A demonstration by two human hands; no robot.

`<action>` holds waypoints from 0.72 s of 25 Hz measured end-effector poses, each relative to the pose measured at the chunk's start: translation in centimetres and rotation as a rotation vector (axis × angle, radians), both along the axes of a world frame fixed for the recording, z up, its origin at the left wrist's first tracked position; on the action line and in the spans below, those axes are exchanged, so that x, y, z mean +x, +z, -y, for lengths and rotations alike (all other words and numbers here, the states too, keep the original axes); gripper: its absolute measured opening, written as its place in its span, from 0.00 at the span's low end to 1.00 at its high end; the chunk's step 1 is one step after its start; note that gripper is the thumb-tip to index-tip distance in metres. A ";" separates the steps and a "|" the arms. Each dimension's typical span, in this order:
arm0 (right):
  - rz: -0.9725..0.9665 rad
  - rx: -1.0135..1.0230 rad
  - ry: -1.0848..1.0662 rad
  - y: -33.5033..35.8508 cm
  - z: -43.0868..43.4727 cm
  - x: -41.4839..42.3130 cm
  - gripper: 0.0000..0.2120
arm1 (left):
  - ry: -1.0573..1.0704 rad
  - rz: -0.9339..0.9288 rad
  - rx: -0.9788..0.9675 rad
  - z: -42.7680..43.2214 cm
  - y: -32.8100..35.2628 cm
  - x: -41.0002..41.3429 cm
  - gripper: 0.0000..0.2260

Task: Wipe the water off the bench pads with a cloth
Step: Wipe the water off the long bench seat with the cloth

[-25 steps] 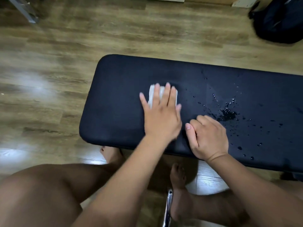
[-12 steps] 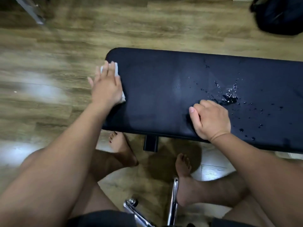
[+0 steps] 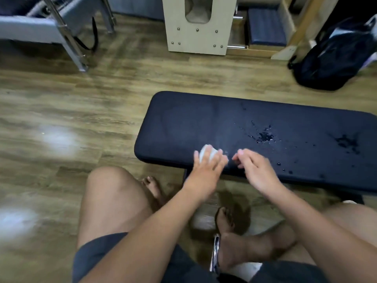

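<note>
A dark navy bench pad (image 3: 183,123) lies across the wooden floor in front of me. A puddle of water drops (image 3: 264,136) sits near its middle, and a second wet patch (image 3: 346,141) lies further right. My left hand (image 3: 206,166) is at the pad's near edge and holds a small white cloth (image 3: 206,153), bunched under its fingers. My right hand (image 3: 255,166) hovers just right of it with fingers loosely curled and nothing in them. Both hands are blurred by motion.
My bare knees and feet are under the near edge of the bench. A chrome frame tube (image 3: 215,254) runs between my feet. A black backpack (image 3: 334,58) sits on the floor at back right, a pale wooden box (image 3: 197,25) at the back, grey metal equipment (image 3: 51,27) at back left.
My left hand has swept the cloth from the pad's left end back to its near edge by the right hand. My right hand has lifted off the pad. The camera has tilted up.
</note>
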State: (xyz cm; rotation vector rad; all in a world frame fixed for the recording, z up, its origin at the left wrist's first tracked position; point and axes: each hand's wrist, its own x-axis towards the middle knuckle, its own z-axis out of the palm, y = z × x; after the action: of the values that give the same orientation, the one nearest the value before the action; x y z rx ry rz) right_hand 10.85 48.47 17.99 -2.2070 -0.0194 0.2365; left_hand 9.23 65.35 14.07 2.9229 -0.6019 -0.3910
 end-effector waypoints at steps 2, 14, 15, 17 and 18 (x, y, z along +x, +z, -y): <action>0.014 0.054 -0.099 -0.1 1.7 -4.5 0.13 | -0.073 -0.088 -0.259 2.7 0.9 -2.0 0.32; -0.509 0.864 -0.500 2.0 2.4 -10.3 0.12 | 0.892 -0.931 -1.576 7.4 6.7 -5.6 0.15; -0.463 0.842 -0.531 2.2 2.6 -10.1 0.12 | 0.836 -0.890 -1.552 7.2 6.6 -5.3 0.14; -0.386 0.766 -0.598 2.8 3.1 -9.7 0.11 | 0.712 -0.811 -1.465 6.3 6.7 -4.7 0.12; -0.356 0.713 -0.616 3.3 3.3 -9.4 0.10 | 0.669 -0.736 -1.386 5.6 6.6 -4.2 0.14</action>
State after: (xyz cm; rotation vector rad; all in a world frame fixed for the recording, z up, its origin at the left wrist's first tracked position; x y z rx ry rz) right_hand 1.42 45.17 21.27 -1.3555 0.6610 0.2243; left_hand 5.01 59.73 20.64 1.3466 0.2133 -0.5670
